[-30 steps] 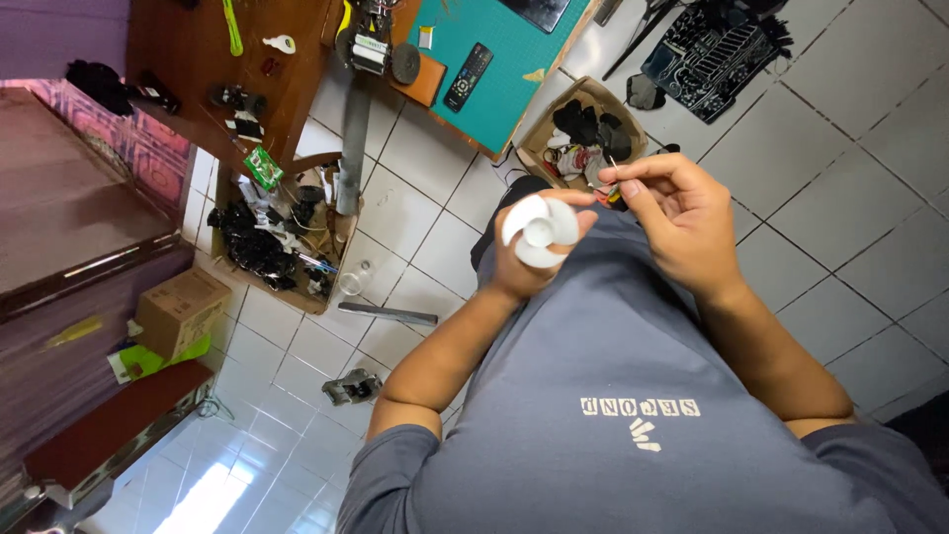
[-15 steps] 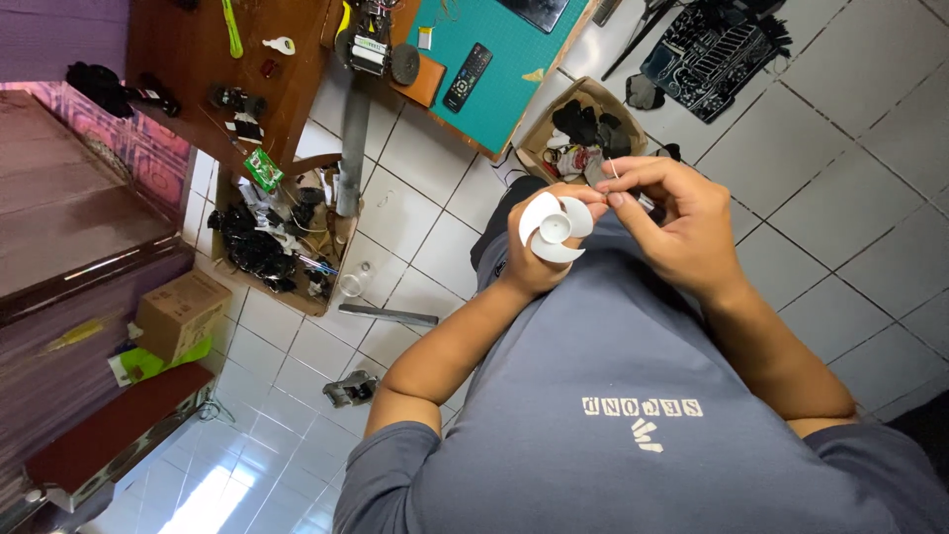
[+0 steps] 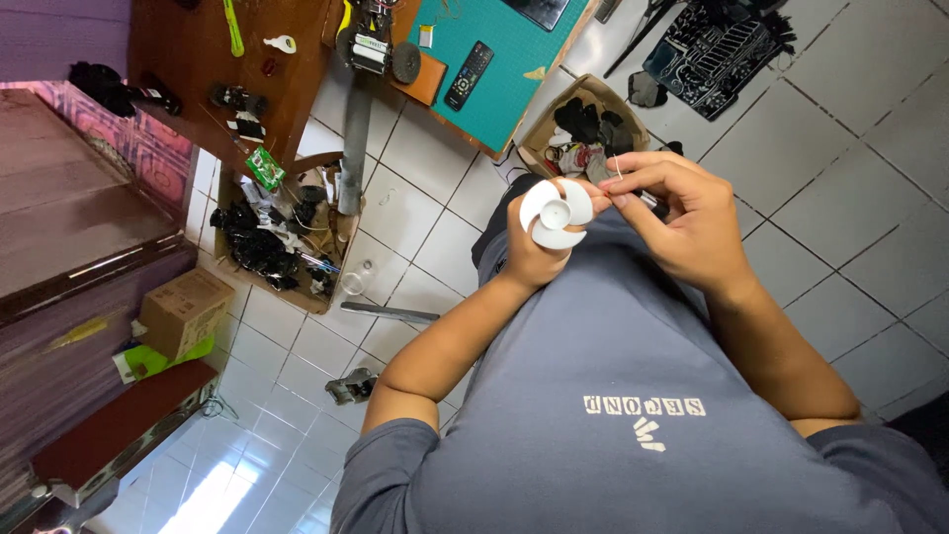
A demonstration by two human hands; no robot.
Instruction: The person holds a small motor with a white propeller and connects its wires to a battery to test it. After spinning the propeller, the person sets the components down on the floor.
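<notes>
Turned since a second ago, the white fan blade (image 3: 555, 213) now faces up in the left hand (image 3: 534, 252), fingers closed on its rim. Just beside it, the right hand (image 3: 682, 222) pinches a thin wire (image 3: 620, 170). Light, brittle-looking plastic; grip the hub.

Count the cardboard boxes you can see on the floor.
3: a shut cardboard box at far left, an open tray box of dark parts beside the wooden table, and an open box of parts just past the hands. More may be hidden.
</notes>
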